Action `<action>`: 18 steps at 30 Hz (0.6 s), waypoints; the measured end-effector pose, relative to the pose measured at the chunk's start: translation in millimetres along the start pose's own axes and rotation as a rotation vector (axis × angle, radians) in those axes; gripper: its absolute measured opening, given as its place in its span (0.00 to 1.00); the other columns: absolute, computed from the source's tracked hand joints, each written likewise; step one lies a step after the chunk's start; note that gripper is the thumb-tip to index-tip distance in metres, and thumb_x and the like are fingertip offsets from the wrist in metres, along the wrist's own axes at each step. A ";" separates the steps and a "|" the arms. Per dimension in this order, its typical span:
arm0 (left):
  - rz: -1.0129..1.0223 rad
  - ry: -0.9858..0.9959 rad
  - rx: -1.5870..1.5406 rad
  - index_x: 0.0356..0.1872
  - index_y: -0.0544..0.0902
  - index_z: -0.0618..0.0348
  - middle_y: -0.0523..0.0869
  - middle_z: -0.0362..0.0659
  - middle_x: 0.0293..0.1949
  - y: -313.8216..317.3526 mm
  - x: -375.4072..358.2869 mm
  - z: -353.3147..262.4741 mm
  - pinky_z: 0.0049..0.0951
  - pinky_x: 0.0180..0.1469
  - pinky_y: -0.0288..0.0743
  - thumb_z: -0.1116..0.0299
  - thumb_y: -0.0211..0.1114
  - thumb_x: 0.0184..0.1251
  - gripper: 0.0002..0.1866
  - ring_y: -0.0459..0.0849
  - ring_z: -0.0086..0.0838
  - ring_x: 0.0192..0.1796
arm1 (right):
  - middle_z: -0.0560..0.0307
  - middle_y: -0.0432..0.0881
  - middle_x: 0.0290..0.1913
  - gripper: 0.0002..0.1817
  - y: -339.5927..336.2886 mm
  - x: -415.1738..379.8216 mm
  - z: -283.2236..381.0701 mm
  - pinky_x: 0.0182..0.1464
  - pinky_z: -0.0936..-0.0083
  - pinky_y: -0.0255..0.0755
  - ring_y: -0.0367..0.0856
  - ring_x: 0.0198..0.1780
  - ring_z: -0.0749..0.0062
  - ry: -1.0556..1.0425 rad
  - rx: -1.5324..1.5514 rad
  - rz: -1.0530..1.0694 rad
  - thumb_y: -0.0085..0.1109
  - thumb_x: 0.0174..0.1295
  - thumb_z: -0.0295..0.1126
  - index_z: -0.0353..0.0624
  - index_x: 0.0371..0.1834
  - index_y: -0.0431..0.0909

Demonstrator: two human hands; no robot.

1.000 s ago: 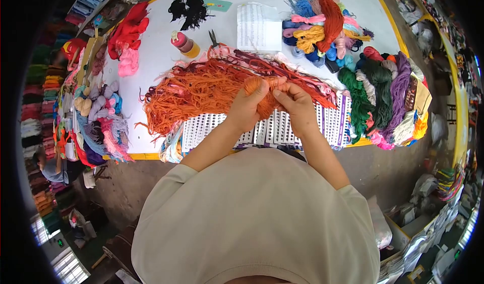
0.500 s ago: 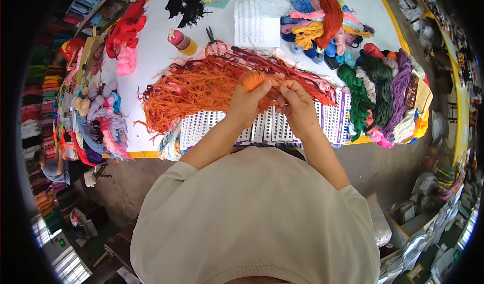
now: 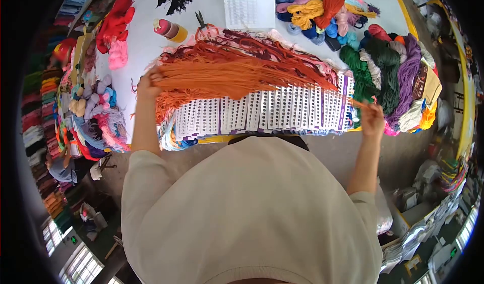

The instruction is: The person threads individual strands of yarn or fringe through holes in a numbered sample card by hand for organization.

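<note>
A long bundle of orange thread (image 3: 217, 77) stretches sideways across the table between my hands. My left hand (image 3: 152, 82) is closed around its thick end at the left. Far to the right, my right hand (image 3: 372, 120) pinches a thin tail of the orange strands. Beneath the bundle lie dark red and pink threads (image 3: 297, 57), fanned out over a row of white cards (image 3: 272, 110) with punched holes. The cards sit along the front edge of the table. Scissors (image 3: 202, 24) with orange handles rest just behind the threads.
A pink and yellow bottle (image 3: 170, 30) and a printed sheet (image 3: 249, 6) are at the back. Coloured yarn skeins are piled at back right (image 3: 322, 11), right (image 3: 385, 72) and left (image 3: 103, 112). Red yarn (image 3: 116, 21) hangs farther left. Another person (image 3: 63, 169) is beyond the left side.
My hands were together at the middle on an orange bunch. They have spread apart, left hand leftward and right hand rightward, drawing the orange thread out long between them.
</note>
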State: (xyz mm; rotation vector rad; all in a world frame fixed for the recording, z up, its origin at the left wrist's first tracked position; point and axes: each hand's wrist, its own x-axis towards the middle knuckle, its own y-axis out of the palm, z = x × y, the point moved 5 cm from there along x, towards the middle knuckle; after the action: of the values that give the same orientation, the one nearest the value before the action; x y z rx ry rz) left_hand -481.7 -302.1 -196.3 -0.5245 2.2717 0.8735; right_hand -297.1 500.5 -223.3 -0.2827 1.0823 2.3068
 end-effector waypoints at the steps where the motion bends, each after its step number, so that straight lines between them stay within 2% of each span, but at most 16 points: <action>1: 0.091 -0.026 -0.086 0.38 0.75 0.63 0.67 0.33 0.19 -34.4 14.8 -27.5 0.15 0.19 0.58 0.76 0.52 0.69 0.04 0.64 0.17 0.19 | 0.59 0.75 0.27 0.09 -20.8 -2.9 28.1 0.50 0.69 0.74 0.77 0.36 0.65 0.030 0.054 0.058 0.54 0.63 0.25 0.43 0.24 0.70; 2: 0.181 -0.051 -0.173 0.38 0.75 0.64 0.66 0.34 0.19 -58.3 23.6 -49.8 0.16 0.19 0.57 0.75 0.51 0.70 0.05 0.64 0.17 0.19 | 0.61 0.72 0.24 0.11 -39.3 -8.1 58.6 0.33 0.73 0.72 0.72 0.26 0.69 -0.076 0.000 -0.266 0.51 0.59 0.22 0.45 0.20 0.67; 4: -0.268 0.313 -0.147 0.37 0.75 0.63 0.65 0.32 0.17 -93.3 14.7 -91.3 0.17 0.19 0.57 0.70 0.52 0.72 0.07 0.63 0.17 0.19 | 0.61 0.70 0.24 0.08 -97.5 -14.0 133.7 0.27 0.76 0.66 0.66 0.22 0.73 -0.287 -0.193 -0.507 0.49 0.57 0.22 0.44 0.22 0.67; 6: -0.182 0.333 -0.150 0.36 0.75 0.62 0.65 0.32 0.17 -75.4 -5.5 -90.8 0.17 0.19 0.58 0.66 0.53 0.73 0.10 0.62 0.17 0.18 | 0.61 0.71 0.26 0.05 -98.2 -46.3 173.9 0.26 0.71 0.66 0.67 0.25 0.73 -0.482 -0.401 -0.973 0.46 0.54 0.22 0.43 0.26 0.73; 7: -0.097 0.353 -0.152 0.36 0.76 0.62 0.65 0.31 0.17 -60.3 -16.9 -82.3 0.17 0.20 0.58 0.63 0.53 0.74 0.12 0.62 0.16 0.18 | 0.61 0.71 0.26 0.05 -94.9 -44.0 167.7 0.26 0.71 0.66 0.67 0.25 0.73 -0.475 -0.410 -0.974 0.46 0.54 0.22 0.43 0.26 0.73; 8: 0.106 0.264 -0.087 0.36 0.77 0.61 0.65 0.31 0.17 -26.7 -24.4 -52.2 0.16 0.19 0.58 0.58 0.55 0.74 0.15 0.62 0.16 0.17 | 0.60 0.73 0.28 0.06 -74.0 -34.6 163.1 0.28 0.72 0.67 0.69 0.26 0.73 -0.541 -0.849 -0.742 0.45 0.53 0.23 0.42 0.28 0.75; 9: 0.008 0.287 0.033 0.40 0.78 0.61 0.65 0.31 0.17 -2.6 -25.8 -9.4 0.16 0.16 0.56 0.59 0.56 0.73 0.14 0.63 0.15 0.17 | 0.58 0.75 0.30 0.08 -45.5 -26.9 145.7 0.30 0.73 0.69 0.72 0.28 0.72 -0.588 -1.265 -0.469 0.45 0.52 0.23 0.40 0.30 0.76; 10: 0.297 0.098 0.092 0.42 0.79 0.62 0.65 0.30 0.17 56.1 -48.5 44.8 0.14 0.14 0.55 0.62 0.57 0.72 0.12 0.64 0.12 0.17 | 0.59 0.76 0.32 0.10 -2.6 -28.4 100.2 0.31 0.74 0.69 0.73 0.30 0.73 -0.599 -1.485 -0.269 0.45 0.57 0.26 0.41 0.37 0.78; 11: 0.466 -0.167 -0.113 0.45 0.79 0.61 0.66 0.30 0.18 79.6 -41.6 103.7 0.11 0.14 0.54 0.65 0.57 0.72 0.11 0.63 0.10 0.17 | 0.59 0.78 0.34 0.13 44.4 -25.6 46.7 0.32 0.75 0.70 0.74 0.31 0.73 -0.598 -1.695 -0.055 0.45 0.62 0.29 0.41 0.44 0.79; 12: 0.393 -0.370 -0.048 0.47 0.80 0.60 0.72 0.31 0.22 104.5 -47.5 158.4 0.08 0.15 0.54 0.67 0.58 0.71 0.10 0.63 0.08 0.18 | 0.61 0.76 0.31 0.13 8.0 1.1 -15.9 0.29 0.78 0.68 0.73 0.29 0.74 -0.301 -0.970 -0.158 0.46 0.67 0.31 0.41 0.51 0.76; 13: 0.268 -0.486 -0.006 0.48 0.80 0.59 0.79 0.33 0.29 141.2 -67.7 206.0 0.08 0.15 0.55 0.66 0.59 0.70 0.11 0.63 0.08 0.18 | 0.61 0.75 0.29 0.11 15.7 17.1 -71.6 0.26 0.80 0.67 0.72 0.25 0.78 -0.069 -0.891 0.171 0.47 0.69 0.31 0.42 0.51 0.73; 14: 0.427 -0.740 -0.006 0.47 0.81 0.60 0.83 0.35 0.36 138.4 -52.6 257.2 0.09 0.14 0.56 0.66 0.62 0.68 0.11 0.64 0.09 0.17 | 0.61 0.73 0.25 0.09 58.9 9.7 -112.9 0.23 0.79 0.65 0.71 0.23 0.80 -0.089 -1.206 0.365 0.49 0.69 0.31 0.43 0.48 0.74; 15: 0.244 -0.623 0.278 0.45 0.82 0.60 0.84 0.37 0.37 153.7 -55.6 291.8 0.09 0.14 0.56 0.64 0.63 0.66 0.12 0.65 0.10 0.17 | 0.61 0.72 0.23 0.07 112.4 -3.3 -134.7 0.24 0.78 0.65 0.71 0.23 0.80 -0.074 -1.363 0.399 0.51 0.68 0.30 0.47 0.46 0.75; 16: 0.297 -0.694 0.467 0.43 0.83 0.60 0.85 0.39 0.37 177.0 -68.9 315.6 0.12 0.15 0.58 0.61 0.65 0.63 0.14 0.65 0.12 0.18 | 0.58 0.74 0.23 0.06 117.0 1.9 -167.6 0.26 0.75 0.68 0.74 0.23 0.76 0.040 -1.386 0.466 0.52 0.67 0.31 0.46 0.44 0.75; 17: 0.187 -0.627 0.693 0.40 0.83 0.62 0.86 0.41 0.38 175.2 -58.1 345.3 0.18 0.15 0.61 0.59 0.65 0.61 0.15 0.69 0.15 0.18 | 0.57 0.76 0.24 0.06 120.7 6.0 -193.5 0.27 0.74 0.69 0.75 0.24 0.74 -0.014 -1.441 0.563 0.53 0.67 0.31 0.46 0.44 0.75; 18: 0.152 -0.503 0.894 0.34 0.82 0.63 0.85 0.43 0.32 179.5 -56.6 358.3 0.24 0.15 0.63 0.58 0.66 0.60 0.15 0.73 0.20 0.17 | 0.55 0.78 0.25 0.05 124.4 7.5 -211.5 0.29 0.73 0.71 0.76 0.24 0.73 -0.070 -1.493 0.662 0.53 0.66 0.31 0.45 0.43 0.74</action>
State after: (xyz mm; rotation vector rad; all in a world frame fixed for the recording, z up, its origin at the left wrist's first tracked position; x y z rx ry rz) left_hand -390.6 82.6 -282.9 0.2519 1.9678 -0.0226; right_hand -385.2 279.7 -284.6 -0.3929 -0.9365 3.2206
